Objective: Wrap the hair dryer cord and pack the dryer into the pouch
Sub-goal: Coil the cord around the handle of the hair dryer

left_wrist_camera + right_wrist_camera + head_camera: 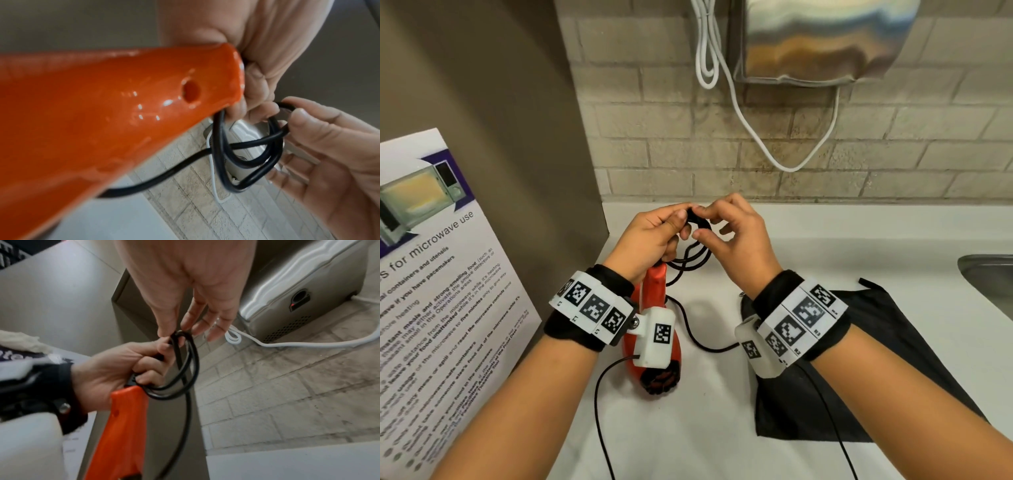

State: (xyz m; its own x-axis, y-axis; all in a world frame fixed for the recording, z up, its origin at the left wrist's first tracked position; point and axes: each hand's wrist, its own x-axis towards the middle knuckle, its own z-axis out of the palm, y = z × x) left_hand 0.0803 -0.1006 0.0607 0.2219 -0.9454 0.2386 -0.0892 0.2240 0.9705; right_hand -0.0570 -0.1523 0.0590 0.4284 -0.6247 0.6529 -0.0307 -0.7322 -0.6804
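Left hand (650,236) fingers grip orange plastic hair dryer (650,329) handle and looped black cord (188,369); right hand (732,236) fingers pinch loop top.

Orange dryer, black cord, black pouch

Glossy orange hair dryer (654,342) stands at frame centre, handle uppermost; its black cord (697,258) loops in coils above the handle; flat black pouch (893,359) lies on the worktop (705,428), lower right.

Both hands (156,344) pinch looped black cord (191,363)
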